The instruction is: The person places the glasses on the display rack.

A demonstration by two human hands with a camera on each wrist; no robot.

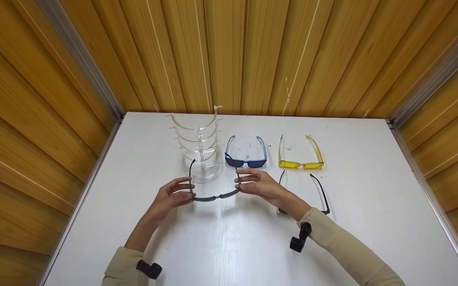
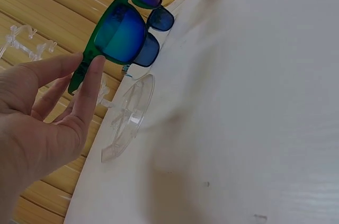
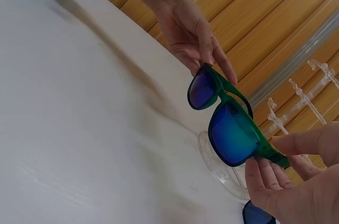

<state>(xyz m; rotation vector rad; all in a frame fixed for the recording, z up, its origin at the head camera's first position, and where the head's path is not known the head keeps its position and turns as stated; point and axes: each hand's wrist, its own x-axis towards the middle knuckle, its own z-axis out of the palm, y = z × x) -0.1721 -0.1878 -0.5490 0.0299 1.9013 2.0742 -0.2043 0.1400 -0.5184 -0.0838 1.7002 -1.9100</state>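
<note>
Both hands hold a pair of green sunglasses [image 3: 231, 131] with blue mirrored lenses, raised above the white table. My left hand [image 1: 166, 198] pinches one temple near its hinge. On the other side, my right hand [image 1: 261, 184] grips the opposite temple between thumb and fingers. In the head view the temples point away from me, toward a clear acrylic glasses stand [image 1: 200, 139] with several tiers of curved arms. The stand's round base [image 2: 132, 113] shows below the sunglasses in the left wrist view.
Blue-framed sunglasses [image 1: 246, 163] with dark lenses lie right of the stand. Yellow glasses [image 1: 301, 165] sit farther right. Nearer me, black-framed glasses [image 1: 324, 196] are partly hidden by the right forearm. Wood-patterned walls [image 1: 229, 55] enclose the white table [image 1: 372, 178] at the back and sides.
</note>
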